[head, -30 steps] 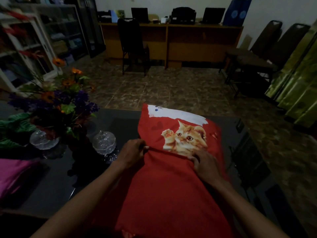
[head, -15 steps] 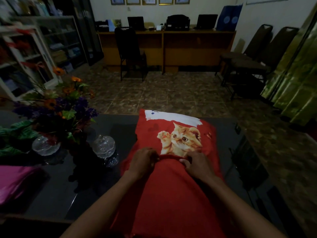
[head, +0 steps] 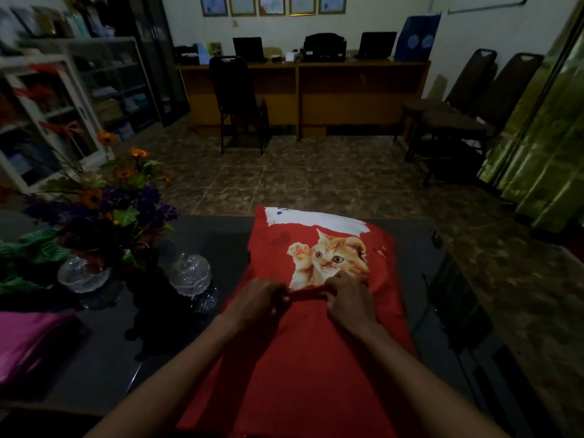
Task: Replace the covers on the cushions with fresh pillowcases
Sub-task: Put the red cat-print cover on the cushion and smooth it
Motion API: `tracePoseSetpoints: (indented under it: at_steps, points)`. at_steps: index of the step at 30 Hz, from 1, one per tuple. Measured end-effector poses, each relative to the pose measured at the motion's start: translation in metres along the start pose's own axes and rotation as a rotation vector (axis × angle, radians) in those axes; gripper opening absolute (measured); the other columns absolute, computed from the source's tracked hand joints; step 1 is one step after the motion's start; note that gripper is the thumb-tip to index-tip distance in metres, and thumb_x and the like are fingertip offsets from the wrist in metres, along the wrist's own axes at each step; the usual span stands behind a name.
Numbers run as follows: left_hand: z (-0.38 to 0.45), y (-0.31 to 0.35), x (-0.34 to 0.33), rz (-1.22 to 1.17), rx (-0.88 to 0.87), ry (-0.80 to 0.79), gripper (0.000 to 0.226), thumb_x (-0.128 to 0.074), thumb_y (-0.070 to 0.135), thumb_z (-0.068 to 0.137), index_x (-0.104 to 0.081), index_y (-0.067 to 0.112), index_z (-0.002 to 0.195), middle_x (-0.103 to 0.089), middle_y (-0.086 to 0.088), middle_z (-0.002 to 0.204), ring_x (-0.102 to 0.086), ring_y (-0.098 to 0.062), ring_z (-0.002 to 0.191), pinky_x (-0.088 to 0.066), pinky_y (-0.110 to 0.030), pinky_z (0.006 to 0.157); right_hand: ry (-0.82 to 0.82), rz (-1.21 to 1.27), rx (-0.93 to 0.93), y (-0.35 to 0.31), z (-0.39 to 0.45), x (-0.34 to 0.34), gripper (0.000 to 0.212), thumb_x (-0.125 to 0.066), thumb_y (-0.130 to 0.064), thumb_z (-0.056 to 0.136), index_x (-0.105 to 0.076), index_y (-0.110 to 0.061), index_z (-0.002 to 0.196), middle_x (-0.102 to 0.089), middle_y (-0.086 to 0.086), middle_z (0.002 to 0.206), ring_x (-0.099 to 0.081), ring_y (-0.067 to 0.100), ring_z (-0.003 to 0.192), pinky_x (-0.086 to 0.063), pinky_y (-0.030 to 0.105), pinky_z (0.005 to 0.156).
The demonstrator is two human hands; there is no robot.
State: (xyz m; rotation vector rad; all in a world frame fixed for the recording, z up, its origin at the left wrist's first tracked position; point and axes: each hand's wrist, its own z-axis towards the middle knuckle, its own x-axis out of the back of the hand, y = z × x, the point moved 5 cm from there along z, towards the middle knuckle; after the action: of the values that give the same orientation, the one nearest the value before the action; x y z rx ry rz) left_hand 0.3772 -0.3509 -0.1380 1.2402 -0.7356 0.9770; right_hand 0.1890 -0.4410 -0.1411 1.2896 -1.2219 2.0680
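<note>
Left grip [head: 262,300] and right grip [head: 346,297] close together, fingers curled, forearms converging

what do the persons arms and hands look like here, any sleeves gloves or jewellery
Both forearms are bare as far as the frame shows, with no sleeve cuffs in view. The left hand and right hand wear no gloves. No watch, bracelet or ring is visible on either wrist or hand, though the dim light makes small items hard to rule out.
</note>
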Motion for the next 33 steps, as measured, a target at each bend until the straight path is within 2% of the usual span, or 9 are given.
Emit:
tracePoseSetpoints:
  at_steps: [4, 9, 12, 16, 19, 23, 27, 29, 33]
  points:
    - [-0.002, -0.003, -0.001, -0.06, 0.007, 0.072, 0.014, -0.066, 0.027, 0.092, -0.066, 0.018, 0.081, -0.063, 0.01, 0.069, -0.053, -0.002, 0.056, -0.044, -0.033, 0.054, 0.044, 0.03, 0.005, -0.003, -0.001, 0.0, 0.01, -0.064, -0.02, 0.09, -0.073, -0.021, 0.089, -0.067, -0.005, 0.095, -0.065, 0.02, 0.087, -0.052, 0.035, 0.071]
    - [0.003, 0.004, -0.005, -0.04, -0.061, 0.136, 0.022, -0.065, 0.033, 0.093, -0.072, 0.018, 0.108, -0.069, 0.007, 0.106, -0.063, -0.008, 0.087, -0.053, -0.026, 0.075, 0.104, 0.131, 0.052, 0.008, -0.005, 0.016, 0.016, -0.061, -0.003, 0.081, -0.069, -0.017, 0.081, -0.066, -0.004, 0.081, -0.059, 0.015, 0.076, -0.051, 0.036, 0.066]
    - [0.002, 0.012, -0.009, 0.028, -0.059, 0.193, 0.01, -0.067, 0.025, 0.089, -0.074, 0.018, 0.088, -0.07, 0.004, 0.089, -0.064, -0.014, 0.073, -0.049, -0.03, 0.063, 0.1, 0.131, 0.056, 0.003, -0.01, 0.02, 0.019, -0.059, -0.003, 0.08, -0.072, -0.017, 0.083, -0.068, -0.003, 0.083, -0.06, 0.017, 0.078, -0.052, 0.037, 0.067]
    - [-0.005, 0.011, -0.014, 0.0, 0.037, 0.202, 0.016, -0.063, 0.015, 0.087, -0.062, 0.019, 0.071, -0.066, 0.004, 0.072, -0.058, -0.013, 0.06, -0.043, -0.035, 0.056, -0.074, 0.066, 0.056, -0.007, -0.01, 0.017, 0.018, -0.06, -0.011, 0.08, -0.072, -0.021, 0.087, -0.071, -0.005, 0.09, -0.063, 0.019, 0.087, -0.052, 0.036, 0.074]
    - [-0.007, 0.008, -0.009, -0.057, 0.066, 0.19, 0.03, -0.062, 0.013, 0.089, -0.044, 0.022, 0.066, -0.06, 0.001, 0.064, -0.055, -0.015, 0.057, -0.037, -0.037, 0.054, -0.067, 0.044, 0.025, -0.004, -0.013, 0.02, 0.008, -0.061, -0.019, 0.085, -0.069, -0.021, 0.083, -0.07, -0.006, 0.093, -0.063, 0.018, 0.091, -0.047, 0.032, 0.073]
    - [-0.007, 0.005, -0.013, -0.058, 0.05, 0.023, 0.038, -0.059, 0.011, 0.094, -0.037, 0.025, 0.065, -0.05, 0.01, 0.064, -0.05, -0.014, 0.06, -0.033, -0.032, 0.058, -0.174, 0.128, 0.022, 0.003, -0.017, 0.012, 0.011, -0.069, -0.035, 0.089, -0.074, -0.026, 0.087, -0.071, -0.011, 0.089, -0.063, 0.01, 0.085, -0.047, 0.03, 0.073]
    - [-0.005, 0.0, -0.015, -0.024, 0.107, 0.056, 0.022, -0.059, 0.022, 0.096, -0.048, 0.024, 0.077, -0.061, 0.001, 0.081, -0.057, -0.021, 0.074, -0.042, -0.037, 0.066, -0.059, 0.314, -0.108, 0.032, -0.021, 0.031, 0.032, -0.067, -0.06, 0.087, -0.078, -0.03, 0.093, -0.07, -0.02, 0.091, -0.063, 0.0, 0.086, -0.051, 0.026, 0.077]
    - [0.001, 0.007, -0.012, 0.043, 0.071, 0.071, 0.006, -0.061, 0.023, 0.094, -0.058, 0.022, 0.088, -0.063, -0.001, 0.092, -0.059, -0.022, 0.085, -0.045, -0.038, 0.073, 0.043, 0.332, -0.206, 0.062, -0.026, 0.037, 0.038, -0.059, -0.06, 0.09, -0.078, -0.029, 0.1, -0.068, -0.014, 0.097, -0.065, 0.009, 0.094, -0.051, 0.031, 0.084]
    - [0.013, 0.042, -0.019, 0.007, -0.047, 0.069, 0.027, -0.061, 0.034, 0.091, -0.066, 0.024, 0.116, -0.061, 0.004, 0.111, -0.056, -0.013, 0.103, -0.045, -0.035, 0.088, -0.009, 0.102, -0.185, 0.117, -0.03, 0.02, 0.047, -0.052, -0.061, 0.081, -0.071, -0.038, 0.117, -0.064, -0.011, 0.113, -0.06, 0.018, 0.107, -0.048, 0.042, 0.095]
